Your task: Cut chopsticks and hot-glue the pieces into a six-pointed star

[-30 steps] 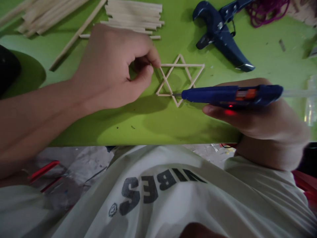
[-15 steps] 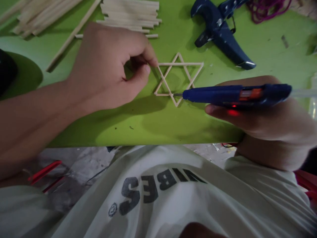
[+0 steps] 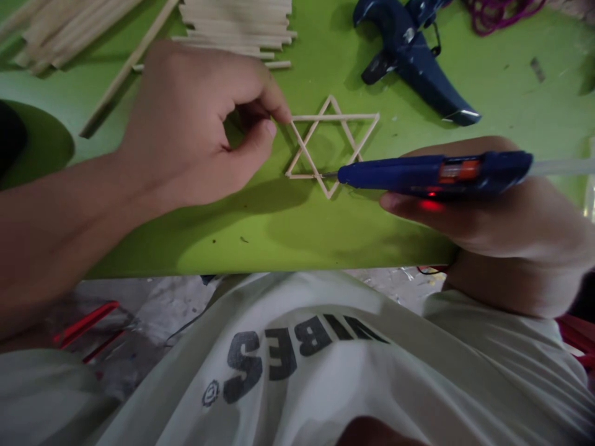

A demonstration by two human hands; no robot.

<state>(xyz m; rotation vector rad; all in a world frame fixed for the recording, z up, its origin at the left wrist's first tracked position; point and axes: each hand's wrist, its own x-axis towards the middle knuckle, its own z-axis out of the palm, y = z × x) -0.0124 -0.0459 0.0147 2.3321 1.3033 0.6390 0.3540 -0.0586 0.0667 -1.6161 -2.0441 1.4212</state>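
A six-pointed star [image 3: 337, 118] made of thin wooden sticks, two overlapping triangles, lies flat on the green table. The curled fingers of my left hand [image 3: 199, 118] hold its upper left corner at the fingertips, with the thumb a little apart from the sticks. My right hand [image 3: 502, 217] is wrapped round a blue hot glue gun [image 3: 400, 173], whose small light glows red. The gun's thin nozzle reaches the lower left crossing of the sticks, at or very near the wood. Its body covers the star's lower right part.
Bundles of wooden sticks [image 3: 237, 28] lie at the back left, with one longer stick [image 3: 125, 71] slanting near my left wrist. A dark blue cutter tool [image 3: 413, 62] rests at the back right, beside purple cord [image 3: 497, 12]. The table's front edge [image 3: 279, 271] runs close to my shirt.
The view has shifted slightly, so the table things appear a little further left and up. Both hands keep their places at the star, and the nozzle stays at the same crossing.
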